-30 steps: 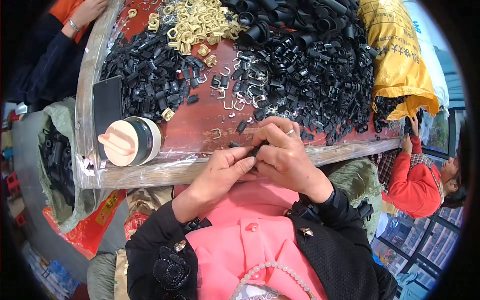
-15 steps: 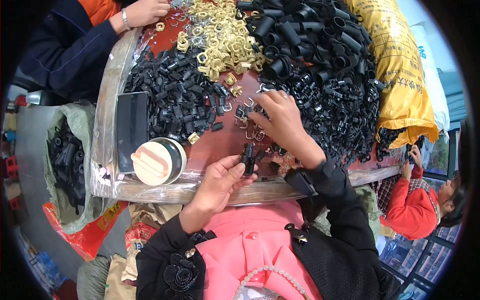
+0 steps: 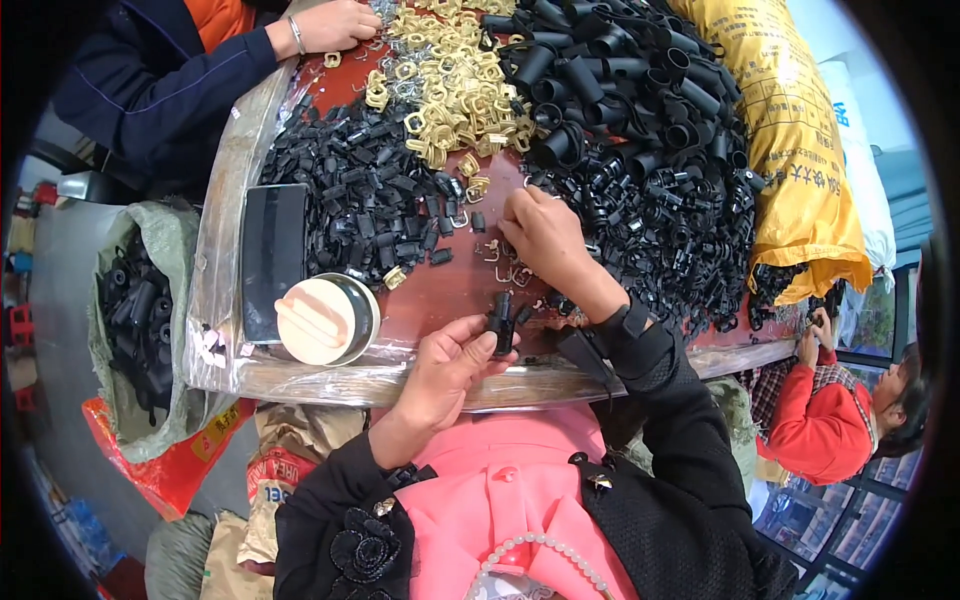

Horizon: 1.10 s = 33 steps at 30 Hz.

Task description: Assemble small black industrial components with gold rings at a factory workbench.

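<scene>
Near the front edge of the table, my left hand [image 3: 440, 368] grips a small black plastic fitting [image 3: 504, 322] upright between thumb and fingers. Farther off, my right hand [image 3: 548, 240] is over the red tabletop with its fingers curled together, palm down. What is in those fingertips, if anything, is hidden. Beside them lie several small U-shaped metal clips [image 3: 490, 252]. Close by on the left spreads a heap of small black plastic pieces [image 3: 350, 190], and right of my right hand is a pile of black plastic fittings [image 3: 655, 225].
Gold-coloured rings [image 3: 450, 95] and black tubes [image 3: 630, 85] are heaped at the back. A lidded container [image 3: 318, 322] and a black tray [image 3: 275, 250] stand at the left, a yellow sack [image 3: 800, 140] at the right. Another person's hand [image 3: 335, 25] works at the far left.
My right hand's fingers have gone from spread to curled together over the clips. My left hand keeps its hold on the fitting. The other person's hand at the far left has shifted right.
</scene>
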Motion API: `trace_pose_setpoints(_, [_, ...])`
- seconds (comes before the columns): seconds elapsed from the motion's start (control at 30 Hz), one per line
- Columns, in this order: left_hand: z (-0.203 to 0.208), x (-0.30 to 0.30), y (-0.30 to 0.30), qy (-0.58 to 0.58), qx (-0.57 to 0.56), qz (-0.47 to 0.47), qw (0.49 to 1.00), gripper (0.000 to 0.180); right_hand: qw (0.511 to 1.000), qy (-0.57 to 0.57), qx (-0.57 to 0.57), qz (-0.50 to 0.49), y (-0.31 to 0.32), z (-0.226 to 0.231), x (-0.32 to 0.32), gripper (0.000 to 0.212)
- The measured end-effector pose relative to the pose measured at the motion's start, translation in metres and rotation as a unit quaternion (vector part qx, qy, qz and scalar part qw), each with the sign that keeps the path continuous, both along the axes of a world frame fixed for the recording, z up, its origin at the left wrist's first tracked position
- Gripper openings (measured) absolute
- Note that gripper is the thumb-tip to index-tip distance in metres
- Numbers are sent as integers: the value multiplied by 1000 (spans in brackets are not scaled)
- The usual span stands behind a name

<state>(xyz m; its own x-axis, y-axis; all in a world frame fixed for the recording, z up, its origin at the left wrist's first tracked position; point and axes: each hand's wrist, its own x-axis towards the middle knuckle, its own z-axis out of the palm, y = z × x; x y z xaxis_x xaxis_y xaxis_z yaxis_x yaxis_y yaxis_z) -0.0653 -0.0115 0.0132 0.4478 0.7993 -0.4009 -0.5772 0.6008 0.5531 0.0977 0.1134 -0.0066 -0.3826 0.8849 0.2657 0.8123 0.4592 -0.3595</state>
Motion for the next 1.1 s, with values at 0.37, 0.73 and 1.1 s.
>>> trace_pose_setpoints(0.37, [-14,22,6,-58,70,128,988,26,758,463,-454,-75,-74,16,24,15])
trace_pose_setpoints(0.73, [-21,43,16,-88,72,77,990,25,628,583,-512,-54,-82,12,46,16])
trace_pose_setpoints(1.1, [-12,46,18,-96,44,69,992,26,696,521,-494,-21,-87,35,60,15])
